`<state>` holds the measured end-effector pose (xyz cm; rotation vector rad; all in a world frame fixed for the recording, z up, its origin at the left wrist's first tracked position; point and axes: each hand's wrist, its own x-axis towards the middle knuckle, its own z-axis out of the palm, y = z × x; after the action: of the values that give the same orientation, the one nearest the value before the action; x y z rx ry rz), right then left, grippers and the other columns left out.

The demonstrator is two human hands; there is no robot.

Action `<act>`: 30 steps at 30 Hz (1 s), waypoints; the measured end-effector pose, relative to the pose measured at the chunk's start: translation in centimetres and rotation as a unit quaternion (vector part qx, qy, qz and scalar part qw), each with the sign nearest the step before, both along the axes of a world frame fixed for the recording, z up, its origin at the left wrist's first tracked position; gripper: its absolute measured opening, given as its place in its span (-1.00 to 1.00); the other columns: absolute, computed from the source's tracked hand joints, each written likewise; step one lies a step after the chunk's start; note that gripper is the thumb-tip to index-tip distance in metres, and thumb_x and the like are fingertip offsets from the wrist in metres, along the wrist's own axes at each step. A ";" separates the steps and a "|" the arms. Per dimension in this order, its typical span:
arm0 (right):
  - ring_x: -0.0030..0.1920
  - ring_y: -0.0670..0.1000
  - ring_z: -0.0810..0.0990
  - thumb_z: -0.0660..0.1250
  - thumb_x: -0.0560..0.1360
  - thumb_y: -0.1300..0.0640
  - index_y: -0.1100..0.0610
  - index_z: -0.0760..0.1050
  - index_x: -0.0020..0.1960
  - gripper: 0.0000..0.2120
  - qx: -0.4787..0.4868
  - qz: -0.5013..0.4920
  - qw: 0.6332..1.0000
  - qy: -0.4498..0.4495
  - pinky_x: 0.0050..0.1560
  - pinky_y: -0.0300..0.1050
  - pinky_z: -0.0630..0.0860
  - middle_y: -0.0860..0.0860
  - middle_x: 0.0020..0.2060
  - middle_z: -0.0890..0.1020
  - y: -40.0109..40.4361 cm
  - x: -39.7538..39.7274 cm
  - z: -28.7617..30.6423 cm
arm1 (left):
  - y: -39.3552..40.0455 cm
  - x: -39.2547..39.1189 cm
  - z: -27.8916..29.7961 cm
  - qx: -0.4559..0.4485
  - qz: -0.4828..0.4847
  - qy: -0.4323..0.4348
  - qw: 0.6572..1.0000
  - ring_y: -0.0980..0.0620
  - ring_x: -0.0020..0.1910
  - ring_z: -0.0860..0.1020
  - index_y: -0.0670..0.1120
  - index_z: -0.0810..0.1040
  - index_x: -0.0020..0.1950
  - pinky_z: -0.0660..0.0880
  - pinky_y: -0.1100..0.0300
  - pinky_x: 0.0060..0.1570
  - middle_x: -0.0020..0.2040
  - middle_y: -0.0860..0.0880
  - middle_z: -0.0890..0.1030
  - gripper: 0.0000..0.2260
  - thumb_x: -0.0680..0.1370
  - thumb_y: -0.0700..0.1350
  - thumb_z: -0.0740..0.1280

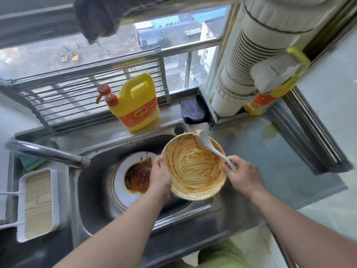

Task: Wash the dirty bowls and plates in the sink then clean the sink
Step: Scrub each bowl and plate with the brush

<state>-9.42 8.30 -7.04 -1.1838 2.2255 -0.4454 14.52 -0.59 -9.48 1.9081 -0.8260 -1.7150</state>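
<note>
My left hand (pixel 160 176) grips the left rim of a cream bowl (pixel 193 171) smeared with orange-brown sauce, held tilted over the right side of the steel sink (pixel 92 182). My right hand (pixel 241 174) holds the white handle of a dish brush (pixel 208 145); its bristles touch the bowl's far inner wall. A white plate (pixel 123 182) with a dark brown sauce patch lies in the sink basin, partly hidden behind my left hand and the bowl.
A faucet (pixel 46 153) reaches over the sink from the left. A yellow detergent jug (pixel 135 103) with a red pump and a dark cloth (pixel 192 110) stand on the back ledge. A white tray (pixel 38 204) sits left; a wet steel counter (pixel 280 171) lies right.
</note>
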 end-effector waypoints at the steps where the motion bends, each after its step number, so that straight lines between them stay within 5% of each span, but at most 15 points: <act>1: -0.19 0.04 0.58 0.42 0.59 -0.03 -0.14 0.62 0.03 -0.96 0.006 -0.008 1.000 0.010 -0.21 -0.08 0.40 -0.14 -0.29 0.63 0.2 -0.9 -0.3 | 0.0 -1.3 0.0 0.004 -0.015 -0.003 1.000 -0.10 0.12 0.57 0.12 0.46 0.29 0.57 -0.08 0.14 0.17 -0.07 0.59 -0.69 0.76 0.18 0.00; 8: -0.16 0.13 0.57 0.29 0.66 -0.10 -0.12 0.59 0.14 -0.86 0.037 -0.035 0.998 0.037 -0.14 0.03 0.50 -0.07 -0.23 0.64 1.4 -6.2 -1.1 | -1.2 -5.0 0.6 -0.020 -0.149 0.019 0.988 -0.04 0.11 0.67 0.25 0.65 0.12 0.60 -0.14 0.18 0.02 0.08 0.74 -0.73 0.70 0.20 0.15; 11: -0.17 0.12 0.55 0.28 0.66 -0.13 -0.11 0.58 0.12 -0.84 0.054 -0.016 0.997 0.045 -0.16 0.01 0.44 -0.07 -0.22 0.64 1.7 -6.7 -0.9 | -1.9 -3.4 0.6 -0.016 -0.105 0.024 0.994 -0.06 0.12 0.66 0.19 0.56 0.33 0.66 -0.11 0.13 0.15 -0.01 0.68 -0.78 0.73 0.04 0.21; 15: -0.13 0.17 0.55 0.37 0.63 -0.03 -0.03 0.61 0.12 -0.87 -0.043 0.000 0.997 0.071 -0.16 -0.02 0.39 -0.01 -0.14 0.57 1.4 -4.3 0.7 | -1.7 3.4 -0.8 -0.020 -0.074 -0.099 0.992 -0.03 0.07 0.63 0.13 0.57 0.31 0.67 -0.03 0.04 0.20 0.02 0.62 -0.78 0.74 -0.04 0.21; 18: -0.20 -0.01 0.53 0.44 0.60 0.03 -0.03 0.62 0.01 -0.97 -0.128 0.072 0.989 -0.020 -0.23 -0.07 0.41 -0.13 -0.20 0.56 0.1 1.8 2.5 | -0.6 9.8 -2.5 0.001 -0.041 -0.214 0.976 -0.11 0.18 0.60 0.11 0.59 0.36 0.57 -0.07 0.28 0.35 -0.05 0.59 -0.70 0.68 -0.11 0.22; 21: -0.18 -0.06 0.51 0.36 0.64 -0.04 0.01 0.52 -0.06 -0.84 -0.056 0.171 0.974 -0.135 -0.14 0.01 0.50 -0.10 -0.22 0.55 -1.3 9.3 1.6 | 0.4 14.4 -3.2 0.046 -0.069 -0.305 0.949 -0.19 0.32 0.53 0.07 0.44 0.57 0.50 -0.02 0.33 0.52 -0.12 0.44 -0.51 0.63 -0.14 0.23; 25: 0.05 0.03 0.51 0.22 0.71 -0.02 0.00 0.43 0.01 -0.86 0.098 0.253 0.949 -0.161 0.11 0.06 0.51 -0.05 0.03 0.49 -3.0 16.5 -2.5 | 0.3 16.8 -4.4 0.047 -0.097 -0.287 0.952 -0.16 0.42 0.50 -0.04 0.38 0.62 0.44 0.04 0.34 0.52 -0.10 0.49 -0.52 0.68 -0.16 0.25; 30: 0.25 0.22 0.49 0.22 0.70 0.03 0.14 0.44 0.38 -0.69 0.114 0.186 0.971 -0.097 0.21 0.08 0.45 0.17 0.31 0.44 -6.0 18.3 -6.6 | -0.7 17.4 -5.6 0.050 -0.113 -0.306 0.944 -0.09 0.08 0.58 0.03 0.58 0.37 0.55 0.05 0.05 0.17 -0.06 0.67 -0.59 0.59 -0.24 0.20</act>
<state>8.93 2.27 -13.64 -1.3312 1.7819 -0.1407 31.92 -1.25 -15.13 2.5524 -1.2382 -1.2909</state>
